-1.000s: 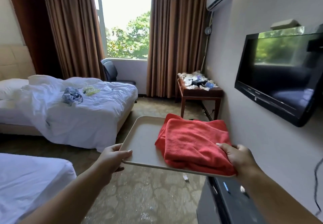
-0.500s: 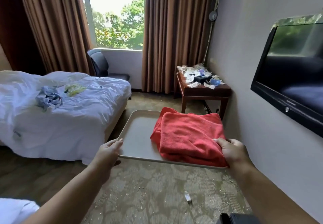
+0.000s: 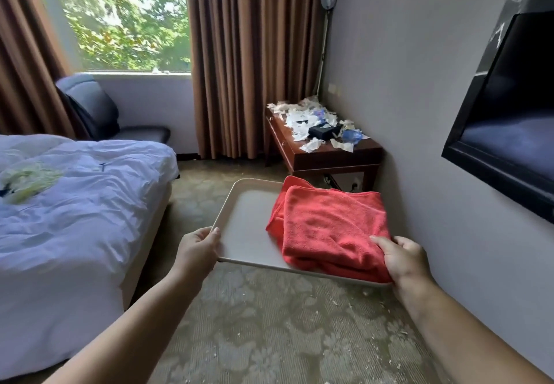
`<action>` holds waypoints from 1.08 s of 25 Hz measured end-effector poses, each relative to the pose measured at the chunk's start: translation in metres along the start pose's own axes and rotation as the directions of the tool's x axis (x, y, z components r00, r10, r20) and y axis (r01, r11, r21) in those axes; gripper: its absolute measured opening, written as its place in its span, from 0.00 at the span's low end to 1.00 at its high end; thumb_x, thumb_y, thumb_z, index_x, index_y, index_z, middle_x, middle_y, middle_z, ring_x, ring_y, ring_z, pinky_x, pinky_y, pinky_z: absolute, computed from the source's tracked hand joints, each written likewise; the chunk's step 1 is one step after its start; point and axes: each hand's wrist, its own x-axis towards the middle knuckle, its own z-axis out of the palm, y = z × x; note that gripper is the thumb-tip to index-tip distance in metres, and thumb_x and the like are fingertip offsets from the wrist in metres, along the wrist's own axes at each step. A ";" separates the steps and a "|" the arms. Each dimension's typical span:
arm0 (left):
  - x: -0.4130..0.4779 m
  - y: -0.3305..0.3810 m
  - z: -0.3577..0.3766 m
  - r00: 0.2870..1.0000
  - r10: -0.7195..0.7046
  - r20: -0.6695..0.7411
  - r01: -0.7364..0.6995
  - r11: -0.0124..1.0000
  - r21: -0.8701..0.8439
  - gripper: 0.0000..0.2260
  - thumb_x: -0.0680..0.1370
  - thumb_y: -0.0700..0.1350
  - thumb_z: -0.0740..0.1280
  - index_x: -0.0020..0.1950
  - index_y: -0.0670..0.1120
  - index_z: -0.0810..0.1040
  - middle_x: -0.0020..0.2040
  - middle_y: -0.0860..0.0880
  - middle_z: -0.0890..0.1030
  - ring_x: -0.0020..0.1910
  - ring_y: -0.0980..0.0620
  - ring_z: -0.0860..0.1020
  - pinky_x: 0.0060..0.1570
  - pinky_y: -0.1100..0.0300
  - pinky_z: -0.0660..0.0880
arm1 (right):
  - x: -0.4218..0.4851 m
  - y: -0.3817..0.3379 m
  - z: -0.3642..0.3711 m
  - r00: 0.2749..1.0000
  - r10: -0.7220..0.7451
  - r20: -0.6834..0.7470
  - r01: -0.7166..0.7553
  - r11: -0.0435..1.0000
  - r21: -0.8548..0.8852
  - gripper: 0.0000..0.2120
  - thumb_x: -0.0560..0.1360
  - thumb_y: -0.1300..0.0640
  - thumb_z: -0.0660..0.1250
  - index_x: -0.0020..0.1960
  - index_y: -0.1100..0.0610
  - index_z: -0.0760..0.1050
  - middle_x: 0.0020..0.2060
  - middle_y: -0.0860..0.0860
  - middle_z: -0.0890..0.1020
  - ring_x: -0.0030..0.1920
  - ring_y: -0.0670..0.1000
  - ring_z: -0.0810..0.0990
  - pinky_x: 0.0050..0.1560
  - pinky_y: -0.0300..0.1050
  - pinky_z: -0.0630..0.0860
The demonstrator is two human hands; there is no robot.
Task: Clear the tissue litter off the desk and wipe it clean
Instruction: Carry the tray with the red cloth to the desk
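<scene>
I carry a beige tray (image 3: 245,224) level in front of me. My left hand (image 3: 198,248) grips its near left corner. My right hand (image 3: 403,259) grips its near right corner, with the thumb pressed on a folded red cloth (image 3: 329,227) that lies on the tray's right half. Ahead, against the right wall, stands a dark wooden desk (image 3: 329,158). Its top is strewn with torn white tissue (image 3: 299,124), a black box (image 3: 323,131) and a blue crumpled piece (image 3: 352,136).
A bed with white bedding (image 3: 75,203) fills the left side. A dark armchair (image 3: 96,110) stands under the window, brown curtains (image 3: 254,53) hang behind the desk. A wall-mounted TV (image 3: 509,113) juts out on the right. Patterned carpet (image 3: 269,323) with small white scraps lies between bed and wall.
I have walked toward the desk, so it looks larger and closer. The near bed and black furniture have left view. Both hands keep their hold on the tray.
</scene>
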 end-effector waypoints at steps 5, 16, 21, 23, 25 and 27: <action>0.112 -0.008 0.050 0.999 -0.002 0.048 -0.003 0.994 0.106 0.13 0.80 0.39 0.60 0.38 0.44 0.79 0.20 0.55 0.70 0.16 0.60 0.64 0.16 0.69 0.61 | 0.098 0.000 0.052 0.997 0.030 -0.073 -0.032 0.999 -0.036 0.07 0.67 0.57 0.73 0.37 0.60 0.79 0.34 0.59 0.82 0.38 0.64 0.82 0.42 0.66 0.79; 0.404 -0.040 0.203 0.999 -0.029 0.037 0.012 0.923 0.385 0.16 0.79 0.41 0.63 0.31 0.51 0.78 0.34 0.45 0.83 0.33 0.49 0.76 0.36 0.58 0.68 | 0.400 0.010 0.175 0.998 0.023 -0.061 -0.033 0.985 -0.170 0.14 0.71 0.62 0.70 0.56 0.65 0.76 0.45 0.58 0.80 0.44 0.56 0.77 0.46 0.44 0.70; 0.525 -0.050 0.250 0.996 -0.062 0.061 0.028 0.894 0.448 0.14 0.79 0.42 0.62 0.33 0.48 0.79 0.35 0.43 0.83 0.35 0.46 0.77 0.36 0.57 0.68 | 0.507 0.019 0.236 0.985 0.163 -0.050 -0.170 0.962 -0.212 0.13 0.70 0.63 0.70 0.53 0.65 0.77 0.42 0.58 0.81 0.39 0.56 0.77 0.42 0.45 0.72; 0.577 -0.056 0.264 0.996 -0.074 0.058 0.039 0.886 0.463 0.13 0.79 0.43 0.62 0.36 0.46 0.81 0.35 0.45 0.82 0.35 0.45 0.78 0.36 0.56 0.69 | 0.546 0.020 0.266 0.976 0.209 -0.063 -0.218 0.951 -0.218 0.12 0.70 0.63 0.70 0.53 0.65 0.77 0.42 0.59 0.81 0.41 0.57 0.79 0.44 0.47 0.75; 0.636 -0.064 0.279 0.994 -0.077 0.080 0.027 0.868 0.495 0.13 0.79 0.43 0.61 0.39 0.43 0.82 0.34 0.44 0.82 0.35 0.45 0.77 0.35 0.57 0.67 | 0.589 0.021 0.300 0.965 0.248 -0.081 -0.260 0.939 -0.225 0.11 0.70 0.64 0.70 0.51 0.62 0.76 0.44 0.59 0.81 0.44 0.59 0.79 0.47 0.51 0.77; 0.695 -0.071 0.294 0.989 -0.077 0.128 0.000 0.858 0.514 0.14 0.79 0.44 0.60 0.39 0.43 0.82 0.35 0.44 0.82 0.37 0.43 0.78 0.35 0.56 0.67 | 0.634 0.025 0.336 0.953 0.278 -0.116 -0.299 0.925 -0.235 0.10 0.69 0.65 0.70 0.50 0.60 0.76 0.43 0.59 0.81 0.45 0.60 0.80 0.51 0.55 0.78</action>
